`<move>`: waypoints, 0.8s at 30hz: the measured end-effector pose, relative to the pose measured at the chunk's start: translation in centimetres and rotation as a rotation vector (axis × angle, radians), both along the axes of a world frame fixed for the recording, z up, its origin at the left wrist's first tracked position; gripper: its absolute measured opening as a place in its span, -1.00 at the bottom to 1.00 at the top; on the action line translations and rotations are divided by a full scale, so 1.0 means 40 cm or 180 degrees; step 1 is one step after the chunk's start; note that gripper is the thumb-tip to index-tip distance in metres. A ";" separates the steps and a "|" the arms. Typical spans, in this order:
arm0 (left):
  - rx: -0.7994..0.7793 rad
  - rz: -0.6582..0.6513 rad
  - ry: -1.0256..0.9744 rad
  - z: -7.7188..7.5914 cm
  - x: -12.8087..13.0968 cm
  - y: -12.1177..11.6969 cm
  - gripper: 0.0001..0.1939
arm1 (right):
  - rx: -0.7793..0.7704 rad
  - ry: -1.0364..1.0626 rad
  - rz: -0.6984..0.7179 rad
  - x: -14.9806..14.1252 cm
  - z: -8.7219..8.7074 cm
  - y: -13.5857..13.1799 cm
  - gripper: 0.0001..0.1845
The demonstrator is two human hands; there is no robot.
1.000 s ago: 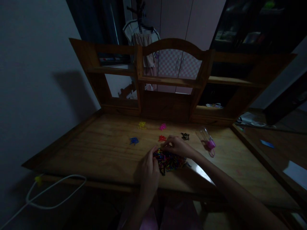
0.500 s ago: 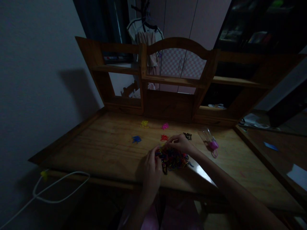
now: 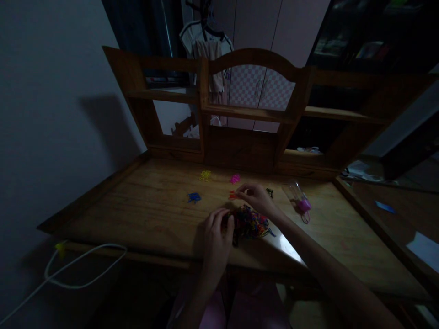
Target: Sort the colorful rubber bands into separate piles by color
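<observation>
A mixed heap of small coloured pieces that look like paper clips [image 3: 252, 224] lies on the wooden desk in front of me. My left hand [image 3: 217, 228] rests at the heap's left edge, fingers curved and thumb apart from them. Just beyond the heap, my right hand [image 3: 255, 198] reaches to the small pile of red paper clips [image 3: 232, 195], its thumb and fingertips pinched on a red one. Around it lie sorted piles: blue clips [image 3: 194, 197], yellow clips [image 3: 205, 175], pink clips [image 3: 235, 178] and black clips [image 3: 270, 192], the last partly behind my right hand.
A clear bottle with a pink cap and loop [image 3: 302, 201] lies on the right of the desk [image 3: 137, 205]. A wooden shelf unit [image 3: 247, 151] closes off the back. A white cable [image 3: 85, 246] loops by the left front edge. Papers lie on a surface further right.
My right hand has moved from the mixed heap forward to the red pile. My left hand has stayed at the heap's left edge, its thumb and fingers now further apart.
</observation>
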State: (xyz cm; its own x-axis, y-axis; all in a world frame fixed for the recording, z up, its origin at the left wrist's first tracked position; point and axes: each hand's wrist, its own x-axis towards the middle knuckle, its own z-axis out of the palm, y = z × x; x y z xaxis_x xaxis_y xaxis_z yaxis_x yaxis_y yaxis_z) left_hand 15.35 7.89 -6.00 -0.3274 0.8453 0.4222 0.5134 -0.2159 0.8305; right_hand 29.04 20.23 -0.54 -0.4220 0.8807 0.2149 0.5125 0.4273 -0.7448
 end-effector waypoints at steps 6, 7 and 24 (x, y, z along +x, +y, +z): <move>0.0001 -0.0004 -0.0009 -0.002 0.000 0.000 -0.80 | 0.0183 -0.0362 -0.0101 0.013 -0.041 0.125 -0.83; -0.0017 -0.0015 -0.0007 -0.002 -0.001 0.000 -0.80 | 0.0171 -0.0405 -0.0079 0.010 -0.048 0.133 -0.86; 0.0003 -0.0040 0.0008 -0.001 0.000 -0.002 -0.80 | -0.0174 0.0005 0.0378 -0.121 -0.022 0.217 -0.87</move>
State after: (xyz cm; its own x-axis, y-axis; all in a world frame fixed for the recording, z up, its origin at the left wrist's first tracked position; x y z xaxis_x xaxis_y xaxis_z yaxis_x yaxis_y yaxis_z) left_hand 15.35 7.82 -6.05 -0.3157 0.8490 0.4237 0.5126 -0.2232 0.8291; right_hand 24.19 28.90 -1.41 -0.5237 0.8351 0.1685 0.4597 0.4435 -0.7694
